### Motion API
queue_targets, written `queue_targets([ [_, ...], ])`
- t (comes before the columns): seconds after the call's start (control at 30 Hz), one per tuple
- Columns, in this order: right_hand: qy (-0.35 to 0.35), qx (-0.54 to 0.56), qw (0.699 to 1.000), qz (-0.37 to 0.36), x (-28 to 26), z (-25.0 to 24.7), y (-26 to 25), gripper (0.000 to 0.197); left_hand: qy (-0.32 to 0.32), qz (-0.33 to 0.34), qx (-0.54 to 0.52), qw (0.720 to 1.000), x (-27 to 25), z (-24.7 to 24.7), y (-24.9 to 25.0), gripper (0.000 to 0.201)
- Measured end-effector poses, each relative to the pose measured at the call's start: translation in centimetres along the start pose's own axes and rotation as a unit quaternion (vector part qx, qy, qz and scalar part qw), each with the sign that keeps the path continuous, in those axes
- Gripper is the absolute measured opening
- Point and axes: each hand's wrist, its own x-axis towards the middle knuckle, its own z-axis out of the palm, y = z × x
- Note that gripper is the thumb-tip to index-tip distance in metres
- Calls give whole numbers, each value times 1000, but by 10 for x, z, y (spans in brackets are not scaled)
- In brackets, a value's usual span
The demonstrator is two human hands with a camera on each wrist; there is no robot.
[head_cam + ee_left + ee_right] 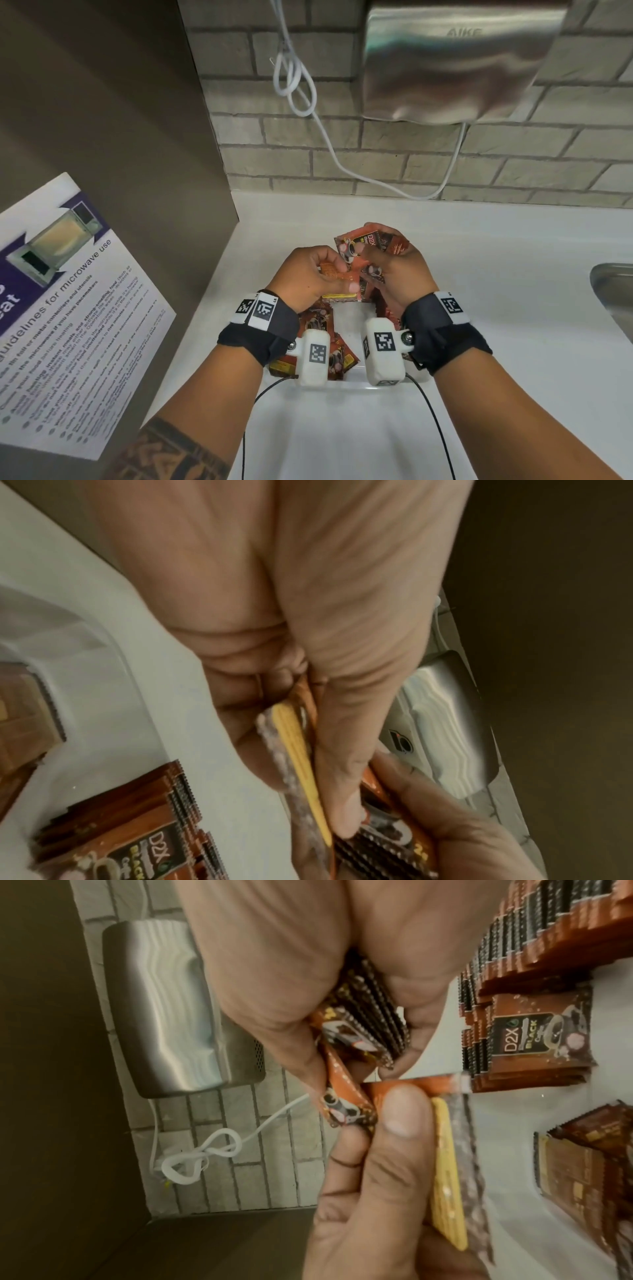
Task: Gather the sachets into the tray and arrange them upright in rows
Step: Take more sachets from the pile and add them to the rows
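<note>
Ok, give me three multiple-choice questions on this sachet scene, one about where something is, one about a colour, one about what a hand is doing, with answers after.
1. Where is the steel hand dryer?
A. On the brick wall above the counter
B. Lying in the tray
C. On the floor

2. What colour is the cable hanging on the wall?
A. Black
B. White
C. Red

3. What is the right hand doing?
A. Resting flat on the counter
B. Hanging idle with nothing in it
C. Gripping a bunch of sachets

Answers:
1 A, the head view shows it mounted on the bricks over the white counter.
2 B, it loops down pale white against the grey bricks.
3 C, the right wrist view shows fingers curled round several stacked packets, while the left hand pinches one sachet beside them.
</note>
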Motion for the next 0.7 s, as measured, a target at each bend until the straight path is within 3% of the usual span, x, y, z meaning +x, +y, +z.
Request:
queue_targets([
  [0.07, -8, -24, 1000, -2, 0, -4, -3, 31, 3, -8, -7, 1000, -2, -1, 2, 12],
  [0.23, -66, -34, 997, 33, -1, -10, -8, 35, 84, -23, -43, 995, 1, -8, 2, 15],
  [0.47, -49, -1, 999, 0, 0, 3, 0, 49, 47, -18, -83, 995, 2, 3, 3, 29],
  [0.6, -22, 28, 999, 4, 1, -6, -6, 49, 56, -39, -106, 992, 1, -9, -1, 35],
  [0.7, -39, -2, 998, 40, 0, -11, -7, 44, 71, -31, -141, 987, 3, -14, -2, 21],
])
